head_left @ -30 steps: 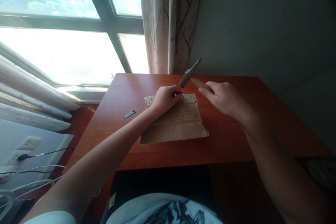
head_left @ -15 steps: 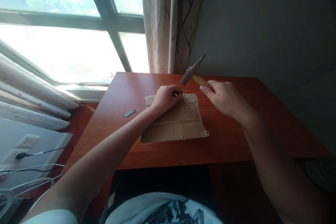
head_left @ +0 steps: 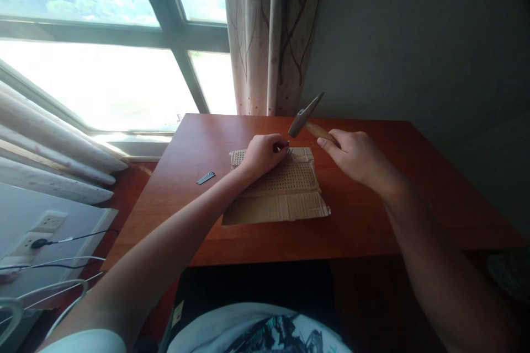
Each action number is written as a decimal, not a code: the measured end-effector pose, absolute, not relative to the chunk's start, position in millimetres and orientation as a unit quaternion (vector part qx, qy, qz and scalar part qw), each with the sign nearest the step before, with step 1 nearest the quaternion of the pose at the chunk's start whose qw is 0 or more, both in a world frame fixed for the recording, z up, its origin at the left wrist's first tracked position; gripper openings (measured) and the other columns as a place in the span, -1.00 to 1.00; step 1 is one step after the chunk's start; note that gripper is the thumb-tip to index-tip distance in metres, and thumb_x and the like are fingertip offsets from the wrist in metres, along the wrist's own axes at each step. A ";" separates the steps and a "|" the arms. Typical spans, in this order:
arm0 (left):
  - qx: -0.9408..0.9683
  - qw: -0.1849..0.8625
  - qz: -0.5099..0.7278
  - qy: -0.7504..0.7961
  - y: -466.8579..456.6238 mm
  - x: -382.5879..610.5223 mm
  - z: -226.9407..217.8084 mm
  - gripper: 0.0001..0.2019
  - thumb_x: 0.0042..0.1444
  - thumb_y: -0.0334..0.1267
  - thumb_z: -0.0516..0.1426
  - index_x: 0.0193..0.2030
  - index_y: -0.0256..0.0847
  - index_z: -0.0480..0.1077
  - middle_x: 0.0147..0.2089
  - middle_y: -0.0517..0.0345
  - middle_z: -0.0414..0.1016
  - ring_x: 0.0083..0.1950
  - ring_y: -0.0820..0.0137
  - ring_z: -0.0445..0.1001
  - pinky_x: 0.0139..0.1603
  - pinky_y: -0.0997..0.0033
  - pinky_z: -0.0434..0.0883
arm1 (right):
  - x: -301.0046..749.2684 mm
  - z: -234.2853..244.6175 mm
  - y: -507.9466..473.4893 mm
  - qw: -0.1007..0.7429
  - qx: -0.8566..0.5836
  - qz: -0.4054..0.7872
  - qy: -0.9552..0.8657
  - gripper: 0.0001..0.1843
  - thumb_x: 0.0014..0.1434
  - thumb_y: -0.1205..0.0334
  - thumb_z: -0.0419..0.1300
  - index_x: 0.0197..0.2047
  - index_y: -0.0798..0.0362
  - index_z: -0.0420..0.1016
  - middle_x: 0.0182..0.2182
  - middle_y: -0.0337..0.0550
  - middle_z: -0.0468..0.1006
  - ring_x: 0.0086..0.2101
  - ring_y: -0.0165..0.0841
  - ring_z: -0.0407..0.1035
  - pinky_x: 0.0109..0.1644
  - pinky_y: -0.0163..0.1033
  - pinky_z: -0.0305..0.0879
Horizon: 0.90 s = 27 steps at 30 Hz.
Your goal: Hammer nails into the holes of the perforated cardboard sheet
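Observation:
My right hand (head_left: 351,154) is wrapped round the wooden handle of a hammer (head_left: 305,116), whose metal head hangs just above and right of my left fingertips. Thumb and fingers of my left hand (head_left: 267,151) pinch a small nail (head_left: 288,144), mostly hidden by the fingers, at the far edge of a piece of cardboard (head_left: 275,207). Rows of small holes dot the upper part of the cardboard. Several nails stand close together in it beside my left fingertips. A small bundle of loose nails (head_left: 206,177) lies on the table left of my left forearm.
The reddish-brown wooden table (head_left: 364,226) carries everything. Beyond it hang a patterned curtain (head_left: 252,38) and a bright window. At the lower left is a wall socket (head_left: 28,245) with a black plug and cables.
The hammer head has dipped slightly, a little lower over my left fingertips. My left hand keeps its pinch at the same spot on the cardboard.

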<state>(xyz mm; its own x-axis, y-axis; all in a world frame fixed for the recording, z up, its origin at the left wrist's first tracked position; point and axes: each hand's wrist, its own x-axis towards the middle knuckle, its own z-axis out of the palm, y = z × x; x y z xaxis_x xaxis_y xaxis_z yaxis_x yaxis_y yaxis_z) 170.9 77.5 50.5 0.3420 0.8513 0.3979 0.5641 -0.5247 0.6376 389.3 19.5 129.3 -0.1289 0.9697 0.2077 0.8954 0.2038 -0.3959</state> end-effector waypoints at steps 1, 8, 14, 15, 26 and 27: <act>0.795 0.198 0.361 0.445 77.5 170.8 50.3 -0.88 0.12 -0.33 0.19 -0.31 -0.19 0.59 -0.35 0.11 0.64 -0.38 0.41 0.50 -0.34 0.44 0.37 | 388.4 131.1 18.4 0.226 -0.623 0.083 -0.745 -0.57 0.32 0.06 0.14 -0.52 -0.03 0.10 -0.63 -0.29 0.20 -0.58 -0.39 0.02 -0.39 -0.16 -0.18; 0.792 0.199 0.359 0.452 78.7 171.0 49.2 -0.90 0.10 -0.33 0.22 -0.30 -0.19 0.60 -0.35 0.12 0.64 -0.37 0.38 0.52 -0.32 0.41 0.38 | 383.2 125.7 15.6 0.196 -0.631 0.097 -0.744 -0.60 0.33 0.05 0.12 -0.50 -0.03 0.14 -0.62 -0.26 0.25 -0.57 -0.37 0.05 -0.40 -0.16 -0.19; 0.797 0.200 0.352 0.449 77.5 171.2 51.7 -0.88 0.12 -0.34 0.20 -0.28 -0.18 0.60 -0.32 0.13 0.65 -0.37 0.40 0.52 -0.32 0.42 0.38 | 384.6 122.0 16.4 0.202 -0.621 0.094 -0.751 -0.59 0.34 0.03 0.10 -0.49 -0.02 0.14 -0.61 -0.25 0.25 -0.55 -0.37 0.08 -0.39 -0.17 -0.18; 0.797 0.200 0.353 0.448 77.5 171.1 51.7 -0.89 0.11 -0.34 0.20 -0.28 -0.17 0.60 -0.32 0.13 0.65 -0.37 0.40 0.52 -0.32 0.43 0.38 | 384.4 123.2 16.1 0.206 -0.621 0.093 -0.751 -0.59 0.34 0.03 0.10 -0.49 -0.02 0.13 -0.61 -0.26 0.24 -0.56 -0.38 0.07 -0.39 -0.17 -0.18; 0.800 0.196 0.343 0.452 77.9 171.5 51.2 -0.87 0.12 -0.36 0.19 -0.28 -0.22 0.60 -0.32 0.12 0.65 -0.39 0.44 0.49 -0.35 0.46 0.32 | 384.3 120.3 19.0 0.140 -0.640 0.083 -0.751 -0.63 0.36 0.00 0.03 -0.44 -0.01 0.20 -0.55 -0.22 0.32 -0.52 -0.37 0.11 -0.39 -0.20 -0.13; 0.800 0.196 0.341 0.452 77.8 171.5 51.4 -0.87 0.13 -0.35 0.19 -0.27 -0.22 0.60 -0.32 0.12 0.65 -0.38 0.44 0.49 -0.35 0.47 0.32 | 384.6 120.5 19.0 0.135 -0.640 0.081 -0.752 -0.63 0.36 -0.01 0.02 -0.44 -0.01 0.20 -0.55 -0.21 0.33 -0.52 -0.37 0.11 -0.39 -0.20 -0.13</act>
